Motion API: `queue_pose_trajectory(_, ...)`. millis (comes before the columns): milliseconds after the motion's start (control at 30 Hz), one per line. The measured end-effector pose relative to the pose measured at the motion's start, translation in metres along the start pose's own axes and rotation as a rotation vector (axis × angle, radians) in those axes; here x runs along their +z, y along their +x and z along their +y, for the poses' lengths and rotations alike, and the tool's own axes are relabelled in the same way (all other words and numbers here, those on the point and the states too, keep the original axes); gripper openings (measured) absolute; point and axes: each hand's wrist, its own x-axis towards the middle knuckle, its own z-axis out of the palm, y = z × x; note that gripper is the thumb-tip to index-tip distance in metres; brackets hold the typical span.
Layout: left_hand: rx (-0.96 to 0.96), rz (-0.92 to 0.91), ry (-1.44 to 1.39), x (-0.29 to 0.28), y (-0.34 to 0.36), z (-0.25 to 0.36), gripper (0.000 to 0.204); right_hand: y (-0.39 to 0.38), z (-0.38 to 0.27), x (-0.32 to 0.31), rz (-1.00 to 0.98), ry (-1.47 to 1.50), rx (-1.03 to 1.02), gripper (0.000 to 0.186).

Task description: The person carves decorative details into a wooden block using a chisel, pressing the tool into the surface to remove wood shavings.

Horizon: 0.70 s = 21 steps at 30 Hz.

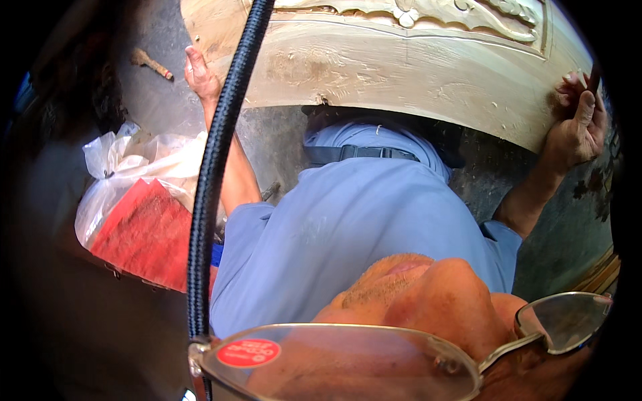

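Fingers of the right hand (576, 127) curl tight around the right end of the carved wood panel (401, 67), at the right edge of the frame. The left hand (200, 73) is in the upper left, pressed flat on the panel's left end with its fingers straight. The panel runs across the top of the frame, above a blue shirt (348, 234). A black cord (214, 167) hangs down in front. A red bag (144, 234) in clear plastic lies at the left, with a wooden handle (152, 64) above it.
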Motion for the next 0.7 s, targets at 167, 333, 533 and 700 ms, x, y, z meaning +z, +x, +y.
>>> queue_pose_trajectory(167,0.006,0.056,-0.066,0.005,-0.024,0.011,0.057,0.009,-0.007,-0.01,-0.004,-0.059,-0.074,0.03)
queue_pose_trajectory(333,0.006,0.065,0.0,0.036,-0.055,0.027,0.054,0.006,0.015,-0.023,-0.012,-0.072,-0.063,0.028)
queue_pose_trajectory(533,0.023,0.094,0.225,0.045,-0.047,0.016,0.047,0.019,0.033,-0.023,0.013,-0.022,-0.017,0.022)
queue_pose_trajectory(700,0.101,0.139,0.357,0.045,-0.045,0.027,0.039,0.022,0.018,0.001,0.003,-0.287,-0.035,0.022)
